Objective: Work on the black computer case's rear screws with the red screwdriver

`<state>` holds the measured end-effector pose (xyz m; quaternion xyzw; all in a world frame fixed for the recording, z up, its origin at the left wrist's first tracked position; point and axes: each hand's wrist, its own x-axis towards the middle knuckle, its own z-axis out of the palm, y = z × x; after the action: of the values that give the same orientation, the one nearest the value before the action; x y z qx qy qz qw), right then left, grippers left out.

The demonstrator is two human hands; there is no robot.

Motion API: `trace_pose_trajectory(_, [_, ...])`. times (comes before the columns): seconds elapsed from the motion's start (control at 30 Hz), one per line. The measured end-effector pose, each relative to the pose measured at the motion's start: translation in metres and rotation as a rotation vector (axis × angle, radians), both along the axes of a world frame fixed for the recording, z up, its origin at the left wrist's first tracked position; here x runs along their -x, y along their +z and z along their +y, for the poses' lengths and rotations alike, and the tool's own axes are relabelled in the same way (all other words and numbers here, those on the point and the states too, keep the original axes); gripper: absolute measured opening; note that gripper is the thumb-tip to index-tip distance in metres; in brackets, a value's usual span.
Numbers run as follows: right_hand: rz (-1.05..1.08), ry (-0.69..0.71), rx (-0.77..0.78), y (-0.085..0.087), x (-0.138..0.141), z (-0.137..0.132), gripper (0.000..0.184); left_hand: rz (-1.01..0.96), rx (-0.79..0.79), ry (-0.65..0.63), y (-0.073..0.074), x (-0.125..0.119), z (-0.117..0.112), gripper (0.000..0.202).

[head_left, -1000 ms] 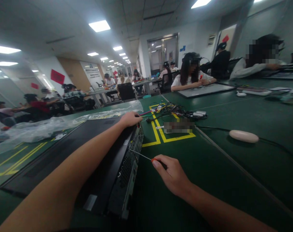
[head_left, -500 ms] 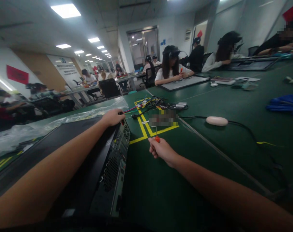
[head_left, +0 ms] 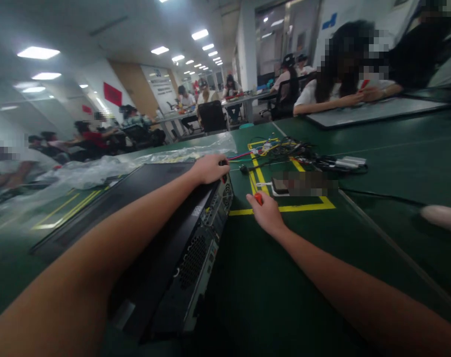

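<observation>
Head view showed the case lying flat on the green table, its rear panel facing rightward. The left hand rested on the far rear corner, fingers curled over the edge; whether they pinched anything there could not be told. The right hand was closed around an orange screwdriver, beside the case and apart from it, the shaft too indistinct to make out. Were the left hand to bear down too lightly, the case could slide under a push. A badly angled tip could skid, scratching the panel or jabbing the left fingers. Reaching too far might snag the cables beyond.
</observation>
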<state>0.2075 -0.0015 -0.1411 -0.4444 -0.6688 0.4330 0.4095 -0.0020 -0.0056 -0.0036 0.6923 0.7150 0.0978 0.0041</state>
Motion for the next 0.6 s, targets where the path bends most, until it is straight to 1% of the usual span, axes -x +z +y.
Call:
trace_pose_trajectory(0.13, [-0.014,0.016,-0.017,-0.0078,-0.0050,-0.0016,0.043,-0.007,0.002,0.011,0.0005,-0.0013,0.0011,0.046])
trace_pose_trajectory(0.27, [-0.023,0.020,-0.008,-0.0098,-0.0097,-0.0001,0.050,-0.005,-0.019,0.014,0.0000,-0.0026,0.0009,0.044])
trace_pose_trajectory(0.43, [-0.009,-0.012,-0.005,-0.0106,-0.0098,0.0007,0.048,0.015,-0.045,0.027,-0.0014,-0.0044,0.0022,0.044])
trace_pose_trajectory(0.6, [-0.025,-0.073,-0.026,-0.0095,-0.0076,-0.0010,0.044,0.015,-0.080,-0.032,0.0005,-0.0085,0.0029,0.040])
